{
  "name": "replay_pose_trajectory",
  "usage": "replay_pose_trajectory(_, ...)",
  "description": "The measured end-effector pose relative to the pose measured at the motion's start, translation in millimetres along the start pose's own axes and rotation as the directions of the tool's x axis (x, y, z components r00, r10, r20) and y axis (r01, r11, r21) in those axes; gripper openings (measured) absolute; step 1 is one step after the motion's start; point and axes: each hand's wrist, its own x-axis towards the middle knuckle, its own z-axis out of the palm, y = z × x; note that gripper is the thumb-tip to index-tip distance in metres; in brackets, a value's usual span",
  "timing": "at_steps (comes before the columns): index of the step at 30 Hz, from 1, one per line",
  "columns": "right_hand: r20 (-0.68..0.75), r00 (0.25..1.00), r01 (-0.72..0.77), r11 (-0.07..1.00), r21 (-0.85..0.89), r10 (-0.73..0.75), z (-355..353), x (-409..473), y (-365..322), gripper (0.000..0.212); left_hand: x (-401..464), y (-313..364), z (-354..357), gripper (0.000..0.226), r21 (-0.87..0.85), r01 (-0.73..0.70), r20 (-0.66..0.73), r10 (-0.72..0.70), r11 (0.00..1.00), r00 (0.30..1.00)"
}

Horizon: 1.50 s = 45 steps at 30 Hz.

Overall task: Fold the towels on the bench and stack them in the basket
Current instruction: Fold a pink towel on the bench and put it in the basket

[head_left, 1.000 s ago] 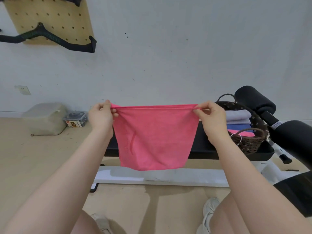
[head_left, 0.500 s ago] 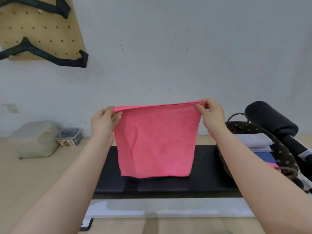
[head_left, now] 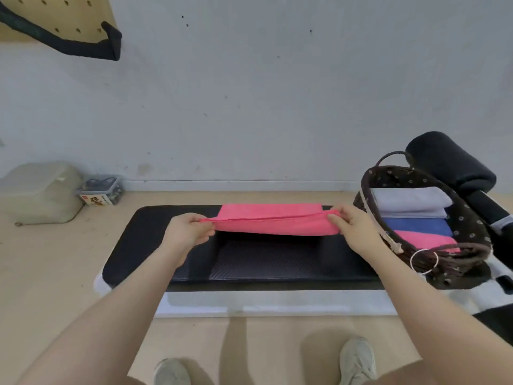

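A pink towel lies stretched across the black bench, its far part resting on the pad and its near edge lifted. My left hand pinches the left end of that edge. My right hand pinches the right end. At the bench's right end stands a dark wicker basket. It holds folded towels side by side: a white one, a blue one and a pink one.
A black padded roller of the bench rises behind the basket. On the floor at left stand a translucent plastic container and a small box of parts. A black handle hangs on a pegboard upper left. My shoes are below.
The pink towel hung upright in the air from both hands; now it has come down onto the bench, far part flat and near edge still held low.
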Motion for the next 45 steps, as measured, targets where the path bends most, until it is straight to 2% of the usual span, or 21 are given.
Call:
replay_pose_trajectory(2,0.074,0.996,-0.037,0.997,-0.061,0.042,9.5,-18.9,22.5,0.007,-6.2,-22.9,1.1,0.007,0.043,0.004,-0.016,-0.004,0.999,1.000)
replay_pose_trajectory(4,0.141,0.988,-0.062,0.997,-0.040,0.067,15.8,-31.5,27.5,0.005,-10.1,-38.2,0.1,0.012,0.089,-0.024,-0.051,0.028,0.996,0.998)
replay_pose_trajectory(6,0.192,0.979,-0.071,0.997,-0.016,0.073,18.9,-39.3,27.0,0.009,-16.7,-47.7,-4.1,0.015,0.232,-0.081,-0.066,0.099,0.969,0.993)
replay_pose_trajectory(9,0.205,0.974,-0.104,0.994,0.042,0.093,20.5,-49.9,33.7,0.022,-36.1,-58.7,-14.2,0.022,0.459,-0.251,0.060,0.253,0.852,0.966)
replay_pose_trajectory(11,0.222,0.968,-0.139,0.987,0.081,0.118,22.8,-58.7,41.4,0.027,-48.3,-66.8,-20.8,0.023,0.412,-0.323,0.176,0.274,0.852,0.946)
replay_pose_trajectory(14,0.249,0.954,-0.203,0.969,0.139,0.164,29.9,-71.3,48.0,0.029,-59.0,-73.3,-22.0,0.024,0.239,-0.273,0.223,0.221,0.932,0.949)
replay_pose_trajectory(16,0.215,0.958,-0.223,0.964,0.146,0.189,32.3,-73.7,48.4,0.027,-60.2,-72.5,-15.3,0.026,0.273,-0.295,0.190,0.249,0.916,0.950)
replay_pose_trajectory(20,0.107,0.970,-0.225,0.973,0.051,0.218,31.7,-68.5,45.9,0.018,-53.3,-63.0,1.4,0.025,0.459,-0.327,0.117,0.309,0.826,0.944)
replay_pose_trajectory(26,-0.011,0.967,-0.254,0.963,-0.086,0.254,36.3,-54.5,46.9,0.019,-18.0,-53.2,24.9,0.029,0.546,-0.302,0.102,0.296,0.781,0.950)
replay_pose_trajectory(28,-0.039,0.961,-0.275,0.955,-0.110,0.273,37.7,-49.2,49.2,0.018,-5.3,-54.5,30.2,0.030,0.628,-0.279,0.093,0.285,0.727,0.954)
replay_pose_trajectory(32,-0.065,0.953,-0.304,0.935,-0.182,0.297,40.0,-39.6,52.8,0.016,10.1,-63.5,36.2,0.029,0.799,-0.242,0.104,0.270,0.550,0.957)
replay_pose_trajectory(37,-0.088,0.955,-0.295,0.926,-0.236,0.283,40.3,-31.8,56.7,0.017,14.8,-57.9,42.3,0.029,0.841,-0.249,0.097,0.319,0.480,0.943)
replay_pose_trajectory(39,-0.096,0.967,-0.251,0.941,-0.225,0.235,36.4,-27.0,52.8,0.015,17.4,-47.6,42.2,0.030,0.805,-0.265,0.054,0.379,0.531,0.924)
replay_pose_trajectory(41,-0.133,0.967,-0.234,0.965,-0.121,0.218,32.5,-19.0,46.6,0.016,22.9,-36.7,43.1,0.030,0.676,-0.311,0.006,0.417,0.668,0.909)
replay_pose_trajectory(43,-0.157,0.956,-0.243,0.969,0.038,0.246,32.5,-6.3,42.5,0.017,31.4,-27.2,47.2,0.027,0.527,-0.320,-0.030,0.394,0.788,0.919)
replay_pose_trajectory(45,-0.146,0.945,-0.277,0.954,0.117,0.292,36.5,7.4,42.4,0.018,42.9,-22.7,53.2,0.026,0.448,-0.279,-0.049,0.336,0.849,0.941)
